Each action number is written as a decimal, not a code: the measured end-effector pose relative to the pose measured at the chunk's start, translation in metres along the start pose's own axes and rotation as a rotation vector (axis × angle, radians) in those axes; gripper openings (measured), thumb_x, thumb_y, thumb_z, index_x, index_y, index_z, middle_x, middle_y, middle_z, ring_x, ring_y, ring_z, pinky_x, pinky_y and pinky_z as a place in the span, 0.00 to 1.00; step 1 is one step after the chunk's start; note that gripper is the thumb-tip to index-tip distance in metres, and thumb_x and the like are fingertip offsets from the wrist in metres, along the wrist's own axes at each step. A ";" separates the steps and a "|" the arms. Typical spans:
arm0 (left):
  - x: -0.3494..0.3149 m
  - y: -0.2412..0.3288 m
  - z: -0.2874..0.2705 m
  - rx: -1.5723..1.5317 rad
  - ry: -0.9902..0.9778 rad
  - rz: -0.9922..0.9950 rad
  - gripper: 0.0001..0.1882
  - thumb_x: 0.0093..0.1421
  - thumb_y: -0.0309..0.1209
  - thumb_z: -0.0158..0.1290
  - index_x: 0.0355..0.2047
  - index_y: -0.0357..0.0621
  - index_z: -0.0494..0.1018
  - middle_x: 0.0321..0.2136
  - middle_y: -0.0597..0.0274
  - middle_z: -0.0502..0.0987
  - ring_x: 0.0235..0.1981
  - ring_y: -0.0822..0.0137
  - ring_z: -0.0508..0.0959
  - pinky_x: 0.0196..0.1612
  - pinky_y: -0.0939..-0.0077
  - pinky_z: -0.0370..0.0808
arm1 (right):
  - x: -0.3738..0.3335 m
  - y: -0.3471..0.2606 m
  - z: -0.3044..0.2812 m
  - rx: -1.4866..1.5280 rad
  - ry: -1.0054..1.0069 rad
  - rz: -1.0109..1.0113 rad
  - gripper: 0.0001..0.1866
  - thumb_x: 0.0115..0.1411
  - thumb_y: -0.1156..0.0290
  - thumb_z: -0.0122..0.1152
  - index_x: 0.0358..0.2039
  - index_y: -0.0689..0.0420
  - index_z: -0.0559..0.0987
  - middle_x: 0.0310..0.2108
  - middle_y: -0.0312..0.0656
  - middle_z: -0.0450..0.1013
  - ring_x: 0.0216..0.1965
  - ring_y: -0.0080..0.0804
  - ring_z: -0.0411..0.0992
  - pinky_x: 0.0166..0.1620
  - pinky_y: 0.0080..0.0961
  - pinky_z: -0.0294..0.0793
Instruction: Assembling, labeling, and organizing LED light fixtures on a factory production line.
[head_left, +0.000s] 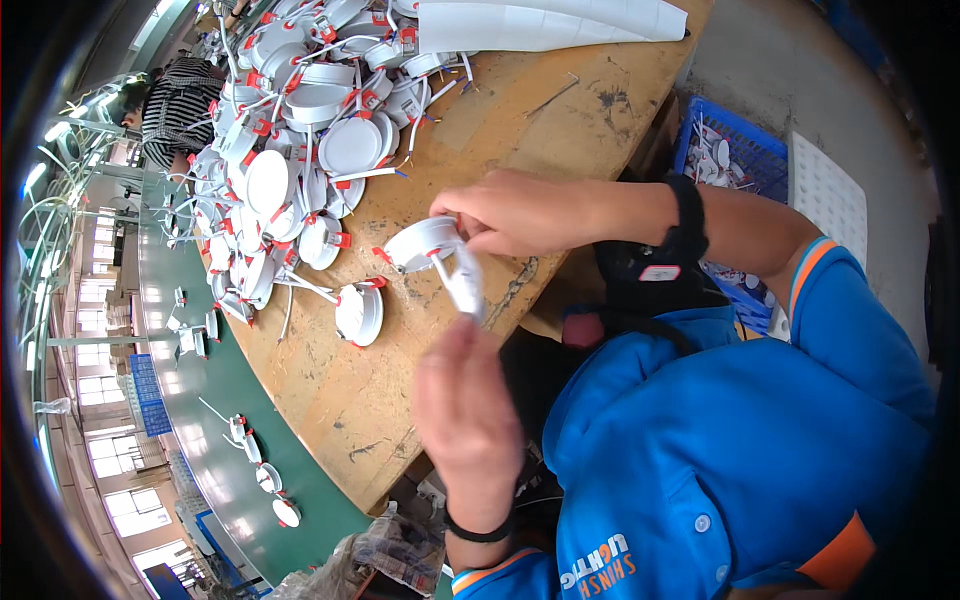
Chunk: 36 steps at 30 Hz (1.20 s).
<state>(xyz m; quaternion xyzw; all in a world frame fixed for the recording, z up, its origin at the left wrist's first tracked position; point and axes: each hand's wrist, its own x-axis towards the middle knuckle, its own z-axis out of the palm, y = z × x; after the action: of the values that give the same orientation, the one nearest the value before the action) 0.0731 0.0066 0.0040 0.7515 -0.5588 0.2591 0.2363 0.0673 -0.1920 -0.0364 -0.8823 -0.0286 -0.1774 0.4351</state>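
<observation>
1. Two bare hands meet above the near edge of the worktop [330, 405], the edge beside the person's blue shirt [700, 430].
2. The right hand [515, 212], with a wide black band on its wrist, grips a round white lamp [415, 243] by its rim. This lamp has red clips and sits tilted, just over the wood.
3. The left hand [468, 405], with a thin dark band on its wrist, is blurred; its fingers are pinched on the lower end of a white part [464, 285] that hangs beside the lamp. The blur hides that part's exact shape.
4. Just beside the held lamp, toward the edge that borders a green surface, a single lamp [373, 315] with red clips lies on the wood, touching neither hand.
5. Farther from the person, a heaped pile of lamps [350, 147], with white wires and red clips, reaches that same bordering edge.
6. Past the pile's inner side, a white sheet [550, 25] lies across the worktop's far end.
7. Along the green surface [225, 450], several lamps [285, 512] rest in a loose row.
8. Beside the near edge, lower down, a blue crate [765, 165] holds small white pieces, next to a pale panel [830, 200].
9. Beyond the pile, another person [182, 112] in a striped shirt leans in.
</observation>
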 end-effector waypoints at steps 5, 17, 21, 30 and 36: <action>-0.027 0.006 0.019 0.036 -0.108 0.157 0.11 0.41 0.18 0.56 0.29 0.36 0.74 0.31 0.55 0.72 0.29 0.60 0.74 0.28 0.72 0.72 | -0.036 -0.008 -0.021 0.167 -0.064 0.268 0.11 0.55 0.72 0.48 0.38 0.63 0.70 0.23 0.44 0.72 0.18 0.27 0.71 0.24 0.23 0.68; -0.028 0.018 0.050 -0.052 0.048 0.241 0.06 0.41 0.18 0.58 0.22 0.35 0.73 0.24 0.61 0.69 0.19 0.67 0.68 0.17 0.78 0.60 | -0.067 -0.022 -0.044 0.357 -0.122 0.631 0.21 0.58 0.54 0.48 0.31 0.62 0.73 0.24 0.37 0.72 0.20 0.20 0.70 0.22 0.13 0.64; -0.023 0.018 0.055 -0.061 0.102 0.216 0.05 0.42 0.20 0.57 0.22 0.36 0.73 0.23 0.62 0.69 0.19 0.68 0.68 0.17 0.78 0.60 | -0.066 -0.025 -0.038 0.335 -0.113 0.433 0.21 0.57 0.54 0.51 0.28 0.63 0.75 0.21 0.37 0.71 0.21 0.19 0.69 0.23 0.14 0.65; -0.014 0.021 0.069 -0.129 0.139 0.313 0.06 0.41 0.22 0.58 0.23 0.38 0.74 0.21 0.63 0.67 0.18 0.69 0.66 0.17 0.79 0.60 | -0.084 -0.029 -0.049 0.362 -0.110 0.620 0.19 0.55 0.58 0.55 0.33 0.64 0.74 0.24 0.40 0.72 0.24 0.22 0.72 0.24 0.15 0.69; -0.004 0.014 0.060 -0.089 0.052 0.468 0.04 0.43 0.20 0.56 0.22 0.36 0.73 0.22 0.63 0.67 0.19 0.70 0.67 0.19 0.80 0.61 | -0.070 -0.013 -0.068 0.470 0.046 0.645 0.23 0.54 0.55 0.55 0.39 0.62 0.71 0.31 0.43 0.72 0.29 0.26 0.72 0.27 0.18 0.70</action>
<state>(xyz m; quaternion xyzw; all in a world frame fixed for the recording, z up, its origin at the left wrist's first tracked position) 0.0666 -0.0327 -0.0425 0.5833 -0.7224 0.3012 0.2171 -0.0207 -0.2294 -0.0126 -0.7183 0.2196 -0.0400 0.6589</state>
